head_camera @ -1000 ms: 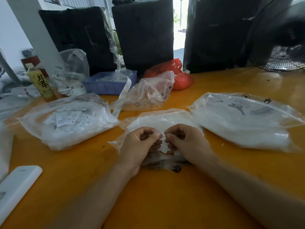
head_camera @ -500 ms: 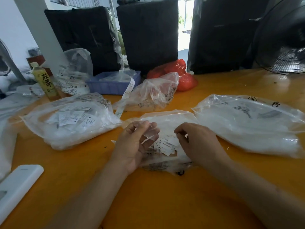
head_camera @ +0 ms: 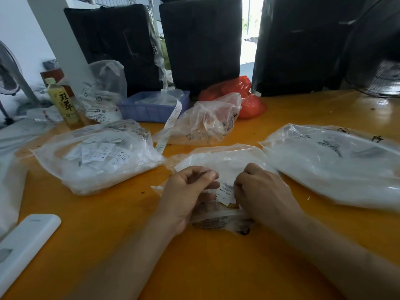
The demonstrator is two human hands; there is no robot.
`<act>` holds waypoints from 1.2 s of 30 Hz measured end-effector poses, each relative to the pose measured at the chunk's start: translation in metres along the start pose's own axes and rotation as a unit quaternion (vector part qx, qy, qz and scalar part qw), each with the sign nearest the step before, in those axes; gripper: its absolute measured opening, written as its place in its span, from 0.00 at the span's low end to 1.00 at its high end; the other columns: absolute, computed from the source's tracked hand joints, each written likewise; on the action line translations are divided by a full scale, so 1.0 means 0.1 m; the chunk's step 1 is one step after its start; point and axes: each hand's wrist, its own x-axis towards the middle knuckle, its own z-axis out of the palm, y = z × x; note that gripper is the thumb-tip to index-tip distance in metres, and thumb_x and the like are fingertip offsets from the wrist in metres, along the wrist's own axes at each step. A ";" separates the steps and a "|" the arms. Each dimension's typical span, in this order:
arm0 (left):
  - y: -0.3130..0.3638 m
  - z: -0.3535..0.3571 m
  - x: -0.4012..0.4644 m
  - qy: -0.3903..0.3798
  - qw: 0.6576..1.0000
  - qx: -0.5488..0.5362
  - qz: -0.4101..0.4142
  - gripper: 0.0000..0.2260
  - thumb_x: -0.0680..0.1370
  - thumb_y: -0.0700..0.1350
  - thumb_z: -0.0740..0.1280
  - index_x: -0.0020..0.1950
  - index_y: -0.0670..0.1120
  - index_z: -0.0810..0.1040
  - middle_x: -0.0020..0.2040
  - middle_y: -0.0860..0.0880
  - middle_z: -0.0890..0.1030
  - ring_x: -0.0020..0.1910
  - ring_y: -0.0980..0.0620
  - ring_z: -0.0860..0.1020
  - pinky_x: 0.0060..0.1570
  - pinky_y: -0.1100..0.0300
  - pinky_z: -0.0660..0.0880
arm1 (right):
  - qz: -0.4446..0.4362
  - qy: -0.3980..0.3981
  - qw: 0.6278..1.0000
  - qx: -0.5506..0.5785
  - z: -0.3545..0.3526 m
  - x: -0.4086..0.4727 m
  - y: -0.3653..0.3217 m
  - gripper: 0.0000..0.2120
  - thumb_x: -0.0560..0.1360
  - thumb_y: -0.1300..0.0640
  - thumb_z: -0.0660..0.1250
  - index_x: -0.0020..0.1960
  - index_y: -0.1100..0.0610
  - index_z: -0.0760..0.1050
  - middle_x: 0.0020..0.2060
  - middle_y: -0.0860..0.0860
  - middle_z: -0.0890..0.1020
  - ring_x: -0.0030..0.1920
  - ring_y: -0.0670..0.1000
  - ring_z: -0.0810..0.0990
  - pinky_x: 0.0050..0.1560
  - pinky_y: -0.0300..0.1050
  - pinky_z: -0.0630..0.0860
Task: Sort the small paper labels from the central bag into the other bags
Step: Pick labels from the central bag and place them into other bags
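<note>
Both hands work at the middle bag (head_camera: pixel 225 161) on the orange surface (head_camera: pixel 194 267). The left hand (head_camera: pixel 186 195) has its fingers curled, pinching thin plastic or paper at the bag's mouth; which of the two is unclear. The right hand (head_camera: pixel 259 191) is also curled, fingertips pinching small paper labels (head_camera: pixel 226 191) that lie between the two hands. Left of the middle bag lies a bag with loose labels (head_camera: pixel 97 154); right of it lies a fuller white bag (head_camera: pixel 337 163). Behind the middle bag sit a crumpled clear bag (head_camera: pixel 207 122), a blue tray (head_camera: pixel 151 107), a red bag (head_camera: pixel 249 102) and a tea bottle (head_camera: pixel 63 102). A white flat device (head_camera: pixel 26 241) lies near left.
</note>
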 end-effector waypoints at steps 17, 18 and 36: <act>0.04 0.03 -0.03 -0.033 0.995 -0.085 -0.040 0.10 0.84 0.42 0.67 0.57 0.39 0.86 0.55 0.40 0.88 0.55 0.43 0.87 0.49 0.59 0.84 | 0.195 0.074 0.833 0.512 -0.12 -0.02 0.19 0.02 0.81 0.56 0.68 0.49 0.53 0.78 0.30 0.54 0.83 0.27 0.49 0.77 0.33 0.45 0.77; 0.04 0.02 -0.03 -0.037 0.996 -0.073 -0.038 0.09 0.83 0.42 0.68 0.57 0.40 0.86 0.55 0.41 0.88 0.55 0.44 0.87 0.47 0.60 0.84 | 0.191 0.083 0.831 0.516 -0.13 -0.02 0.19 0.01 0.81 0.56 0.67 0.50 0.53 0.77 0.30 0.54 0.83 0.28 0.50 0.78 0.34 0.46 0.78; 0.04 0.06 -0.06 -0.077 0.995 -0.062 -0.032 0.16 0.73 0.44 0.73 0.59 0.42 0.86 0.56 0.42 0.88 0.56 0.45 0.87 0.54 0.62 0.83 | 0.112 0.142 0.791 0.584 -0.23 -0.04 0.10 0.03 0.81 0.58 0.68 0.53 0.56 0.77 0.41 0.53 0.87 0.44 0.52 0.88 0.45 0.41 0.83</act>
